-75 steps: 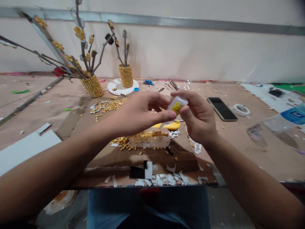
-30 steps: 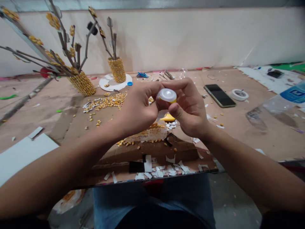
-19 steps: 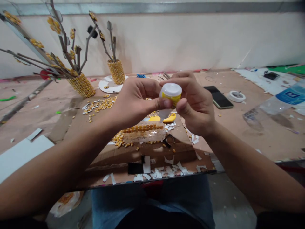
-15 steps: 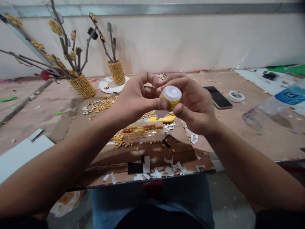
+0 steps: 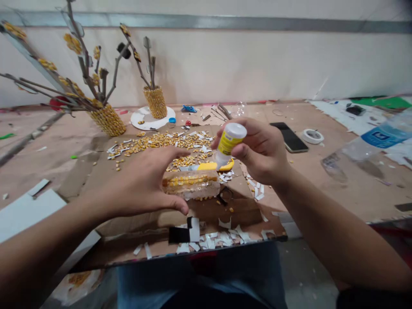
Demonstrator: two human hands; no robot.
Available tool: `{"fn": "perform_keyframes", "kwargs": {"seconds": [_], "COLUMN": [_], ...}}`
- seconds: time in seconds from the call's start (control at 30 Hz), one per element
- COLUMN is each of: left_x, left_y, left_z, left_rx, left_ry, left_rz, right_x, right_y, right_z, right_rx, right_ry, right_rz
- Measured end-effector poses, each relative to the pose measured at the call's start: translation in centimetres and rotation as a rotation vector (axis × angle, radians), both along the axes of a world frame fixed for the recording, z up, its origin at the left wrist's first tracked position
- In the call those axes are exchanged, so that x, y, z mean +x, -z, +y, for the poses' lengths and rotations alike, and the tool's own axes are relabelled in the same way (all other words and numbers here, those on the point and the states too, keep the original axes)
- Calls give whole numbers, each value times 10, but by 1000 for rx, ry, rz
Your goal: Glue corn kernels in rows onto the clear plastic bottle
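Note:
My right hand (image 5: 262,150) is closed around a small white glue bottle with a yellow label (image 5: 229,141), tilted nozzle-down above a clear plastic bottle piece (image 5: 193,183) partly covered with corn kernels. My left hand (image 5: 146,182) hovers just left of that piece, fingers curved and apart, thumb below it and fingertips above, holding nothing. A pile of loose corn kernels (image 5: 157,141) lies behind on the brown cardboard (image 5: 241,210). A yellow utility knife (image 5: 209,166) lies beyond the kernel-covered piece.
Two kernel-covered vases with twig branches, one tilted (image 5: 108,120) and one upright (image 5: 156,102) on a white disc, stand at the back left. A phone (image 5: 289,136), tape roll (image 5: 312,136) and clear water bottle (image 5: 363,148) lie right. White paper scraps (image 5: 222,238) litter the near edge.
My left hand let go of the glue bottle and dropped left toward the kernel-covered piece. My right hand turned the bottle nozzle-down and kept it over the piece.

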State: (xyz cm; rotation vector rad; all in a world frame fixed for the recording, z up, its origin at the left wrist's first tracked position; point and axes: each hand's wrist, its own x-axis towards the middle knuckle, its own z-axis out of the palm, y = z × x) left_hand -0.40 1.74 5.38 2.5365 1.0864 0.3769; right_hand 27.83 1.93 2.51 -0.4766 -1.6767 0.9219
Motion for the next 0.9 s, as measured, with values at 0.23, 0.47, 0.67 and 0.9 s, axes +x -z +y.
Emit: {"fn": "perform_keyframes", "kwargs": {"seconds": [0.23,0.47,0.67,0.9], "left_x": [-16,-17,-16,-19], "left_y": [40,48,58,63], "left_z": [3,-6,-1,-5], "left_rx": [-131,-284,-302,-268], "left_ry": [-95,-203,-307,-379], "left_rz": [-25,-178,-260,-336], "right_x": [-6,-12,-4,0], "right_y": [0,1,2,4], "right_z": [0,0,8,11], "right_rx": [-320,-362,-373,-316], "right_ry": [-21,162,218,243], "right_rz": [82,75,21,9]}}
